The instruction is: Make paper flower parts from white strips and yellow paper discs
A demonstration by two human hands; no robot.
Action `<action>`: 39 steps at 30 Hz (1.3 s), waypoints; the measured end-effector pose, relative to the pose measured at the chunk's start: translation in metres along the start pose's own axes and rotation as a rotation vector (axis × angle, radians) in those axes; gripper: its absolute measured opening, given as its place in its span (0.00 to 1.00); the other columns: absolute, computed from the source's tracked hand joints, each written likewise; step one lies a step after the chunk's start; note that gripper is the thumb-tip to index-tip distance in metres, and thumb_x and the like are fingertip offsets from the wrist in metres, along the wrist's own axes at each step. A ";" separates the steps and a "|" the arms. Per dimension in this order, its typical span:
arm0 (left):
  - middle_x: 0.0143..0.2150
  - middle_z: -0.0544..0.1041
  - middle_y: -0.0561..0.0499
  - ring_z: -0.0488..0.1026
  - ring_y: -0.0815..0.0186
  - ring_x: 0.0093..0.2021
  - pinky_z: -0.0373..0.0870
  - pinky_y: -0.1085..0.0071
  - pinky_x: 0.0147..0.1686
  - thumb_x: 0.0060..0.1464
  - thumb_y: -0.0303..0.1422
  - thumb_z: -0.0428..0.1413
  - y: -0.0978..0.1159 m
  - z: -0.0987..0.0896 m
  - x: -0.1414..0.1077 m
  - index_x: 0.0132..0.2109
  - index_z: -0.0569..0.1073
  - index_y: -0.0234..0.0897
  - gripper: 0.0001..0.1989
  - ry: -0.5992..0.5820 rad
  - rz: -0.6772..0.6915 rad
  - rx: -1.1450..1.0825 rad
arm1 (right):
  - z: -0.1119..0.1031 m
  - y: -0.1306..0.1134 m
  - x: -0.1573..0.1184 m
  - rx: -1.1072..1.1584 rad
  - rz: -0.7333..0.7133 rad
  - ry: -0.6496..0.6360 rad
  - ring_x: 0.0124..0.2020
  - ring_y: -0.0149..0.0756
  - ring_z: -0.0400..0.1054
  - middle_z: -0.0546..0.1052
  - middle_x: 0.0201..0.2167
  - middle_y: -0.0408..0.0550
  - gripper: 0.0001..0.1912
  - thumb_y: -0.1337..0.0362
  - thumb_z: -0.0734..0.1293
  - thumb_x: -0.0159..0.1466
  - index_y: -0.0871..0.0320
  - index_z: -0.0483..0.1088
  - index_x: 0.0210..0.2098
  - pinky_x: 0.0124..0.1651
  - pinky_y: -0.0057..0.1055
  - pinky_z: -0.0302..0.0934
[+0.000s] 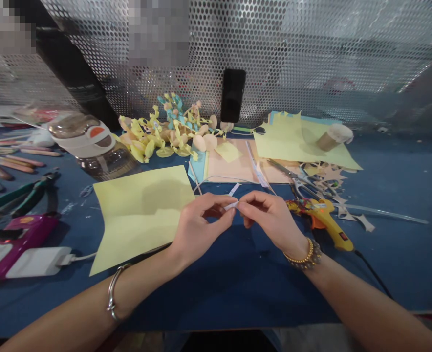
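A small white strip (231, 206) is pinched between the fingertips of both hands, above the blue table. My left hand (200, 226) closes thumb and forefinger on one end. At the other end, the fingertips of my right hand (269, 217) press together. Just behind the fingers shows another short white piece (234, 189); whether it joins the held strip I cannot tell. Partly behind my left hand lies a yellow sheet (146, 210). Near my right hand rest a yellow glue gun (329, 220) and scissors (304, 183).
Yellow, peach and blue paper flowers (164, 132) are heaped at the back. A phone (233, 95) leans against the perforated metal panel (205, 44). On the left are a jar (95, 146), green-handled pliers (32, 193) and a purple power strip (21, 239). More yellow paper (292, 139) lies back right.
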State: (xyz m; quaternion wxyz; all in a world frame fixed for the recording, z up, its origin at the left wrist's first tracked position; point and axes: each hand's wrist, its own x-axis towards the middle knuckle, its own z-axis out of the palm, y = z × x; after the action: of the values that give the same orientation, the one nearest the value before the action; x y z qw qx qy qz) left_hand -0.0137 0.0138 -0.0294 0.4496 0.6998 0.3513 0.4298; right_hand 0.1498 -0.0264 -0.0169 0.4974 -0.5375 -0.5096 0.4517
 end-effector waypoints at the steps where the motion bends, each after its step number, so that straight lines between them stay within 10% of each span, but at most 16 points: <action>1: 0.33 0.78 0.53 0.75 0.73 0.31 0.74 0.78 0.32 0.52 0.27 0.60 0.000 0.000 0.000 0.41 0.79 0.39 0.08 -0.008 -0.013 -0.005 | 0.000 0.000 0.000 0.011 -0.002 -0.001 0.19 0.25 0.65 0.70 0.19 0.38 0.08 0.61 0.68 0.60 0.58 0.72 0.28 0.24 0.24 0.61; 39: 0.34 0.79 0.51 0.75 0.70 0.31 0.76 0.75 0.32 0.51 0.29 0.59 0.006 -0.002 0.001 0.42 0.79 0.39 0.09 -0.008 -0.092 -0.039 | 0.000 0.002 0.001 0.067 0.015 -0.031 0.19 0.24 0.64 0.69 0.20 0.38 0.08 0.60 0.69 0.60 0.58 0.72 0.29 0.24 0.24 0.61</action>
State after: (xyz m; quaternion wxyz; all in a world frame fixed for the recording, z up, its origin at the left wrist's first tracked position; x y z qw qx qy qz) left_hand -0.0141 0.0135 -0.0235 0.4836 0.6758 0.3730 0.4127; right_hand 0.1503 -0.0258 -0.0194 0.5038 -0.5173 -0.4975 0.4807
